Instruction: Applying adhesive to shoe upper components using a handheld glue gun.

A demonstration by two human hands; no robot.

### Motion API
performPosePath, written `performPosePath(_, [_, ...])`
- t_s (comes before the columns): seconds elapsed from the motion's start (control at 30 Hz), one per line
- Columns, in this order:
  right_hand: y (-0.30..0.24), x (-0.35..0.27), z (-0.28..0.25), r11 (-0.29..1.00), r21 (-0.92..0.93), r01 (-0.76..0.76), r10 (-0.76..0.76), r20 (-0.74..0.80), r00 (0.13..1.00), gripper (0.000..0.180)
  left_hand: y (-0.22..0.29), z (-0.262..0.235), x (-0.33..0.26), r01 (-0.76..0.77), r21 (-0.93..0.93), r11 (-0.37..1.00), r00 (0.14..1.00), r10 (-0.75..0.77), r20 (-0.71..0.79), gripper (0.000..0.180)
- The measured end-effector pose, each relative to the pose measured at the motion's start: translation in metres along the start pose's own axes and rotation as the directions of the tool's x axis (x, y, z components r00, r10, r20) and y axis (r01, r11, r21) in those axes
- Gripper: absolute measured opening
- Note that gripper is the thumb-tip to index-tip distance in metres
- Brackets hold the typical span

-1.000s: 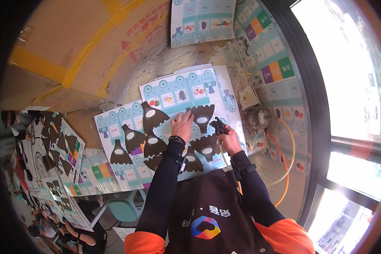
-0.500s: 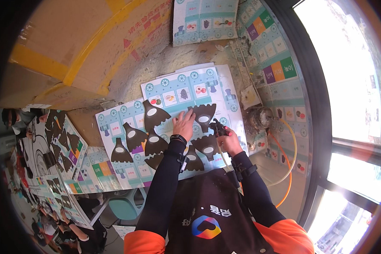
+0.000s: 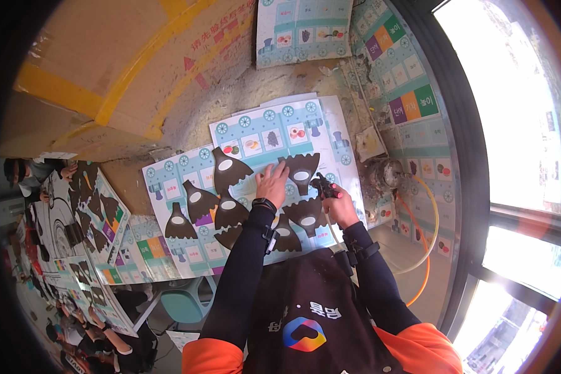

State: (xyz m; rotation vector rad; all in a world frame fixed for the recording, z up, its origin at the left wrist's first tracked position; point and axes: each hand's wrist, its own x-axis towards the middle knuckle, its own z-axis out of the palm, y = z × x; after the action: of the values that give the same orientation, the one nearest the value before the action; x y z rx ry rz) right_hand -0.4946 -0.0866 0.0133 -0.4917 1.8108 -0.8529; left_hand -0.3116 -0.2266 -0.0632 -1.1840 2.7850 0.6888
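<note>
My right hand is wrapped round the handle of a small black spray gun, its front pointing up and left at a dark brown, jagged-edged piece with a white oval. My left hand lies palm down, fingers outstretched, its fingertips at that piece's left edge. Several similar flared pieces lie around the hands, among them a tall one left of my left hand and another just below the spray gun. They rest on printed teal and white sheets.
A large taped cardboard box stands at the far left. Yellow and orange hoses loop on the right, near a window. A teal stool stands below the table. Other people work at the far left beside more dark pieces.
Both hands keep almost the same places, and the spray gun stays by the same piece. The whole view has shifted very slightly.
</note>
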Motion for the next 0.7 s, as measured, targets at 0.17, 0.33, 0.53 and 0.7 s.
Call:
performPosePath(0.17, [0.017,0.011,0.011,0.988,-0.021,0.151,-0.15,0.03,0.988,0.022,0.001,0.0,0.004,0.005,0.013,1.0,1.0,-0.005,0.016,0.061])
performPosePath(0.33, [0.006,0.008,0.01,0.995,0.068,0.071,-0.067,-0.059,0.996,0.022,-0.001,0.001,0.004,-0.003,0.023,1.0,1.0,0.003,0.009,0.06])
performPosePath(0.53, [0.015,-0.013,-0.009,0.999,0.043,0.004,-0.002,-0.052,0.999,0.028,0.009,-0.001,0.031,-0.015,0.005,1.0,1.0,0.015,-0.002,0.048])
performPosePath(0.7, [0.003,-0.059,-0.034,0.992,0.122,0.043,-0.033,-0.085,0.996,0.032,0.004,0.012,0.062,0.085,0.046,0.995,0.989,-0.078,-0.129,0.045])
